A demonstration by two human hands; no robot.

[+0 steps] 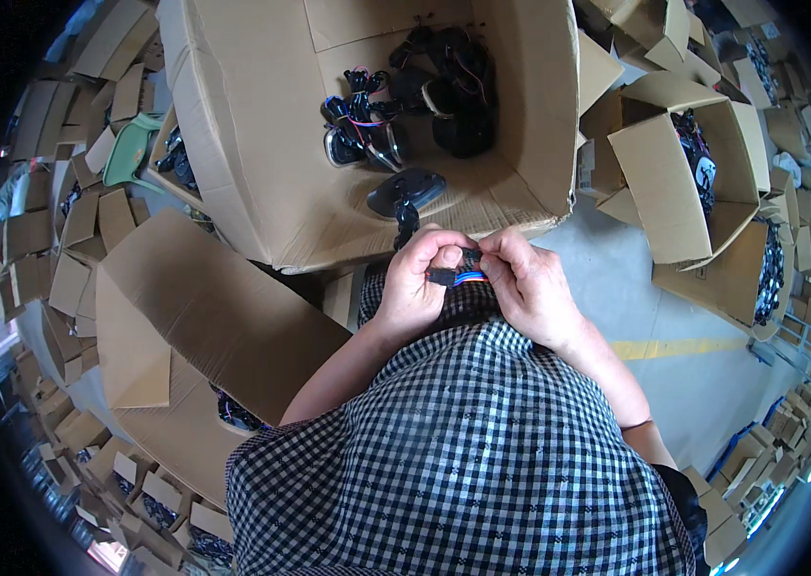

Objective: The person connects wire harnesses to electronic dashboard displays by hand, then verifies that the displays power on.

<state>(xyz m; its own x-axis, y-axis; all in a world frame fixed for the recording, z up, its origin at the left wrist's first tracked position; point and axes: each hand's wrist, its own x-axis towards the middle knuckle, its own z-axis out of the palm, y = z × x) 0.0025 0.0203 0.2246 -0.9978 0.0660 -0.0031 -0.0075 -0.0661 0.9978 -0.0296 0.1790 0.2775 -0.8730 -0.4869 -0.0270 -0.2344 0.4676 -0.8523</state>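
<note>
My left hand (pixel 417 288) is closed, its thumb and fingers pinching a wire harness near a black connector (pixel 441 276). Blue and red wires (pixel 471 277) run from that connector toward my right hand (pixel 532 290), whose thumb and fingertips are closed on the same harness. A small dark piece (pixel 471 256) shows between the fingertips; its kind is hard to make out. Just beyond my left hand, a black oval part with a dark bundled cable (pixel 406 194) lies at the near edge of a large open cardboard box (pixel 262 144). Whether that cable joins the harness is hidden by my fingers.
Inside the box lie several black parts with bundled cables (pixel 362 120) and a dark heap (pixel 463 91). Open cartons stand at the right (pixel 655 173) and lower left (pixel 223 298). A green chair (pixel 129 152) is at the left. Grey floor (pixel 617 278) carries a yellow line.
</note>
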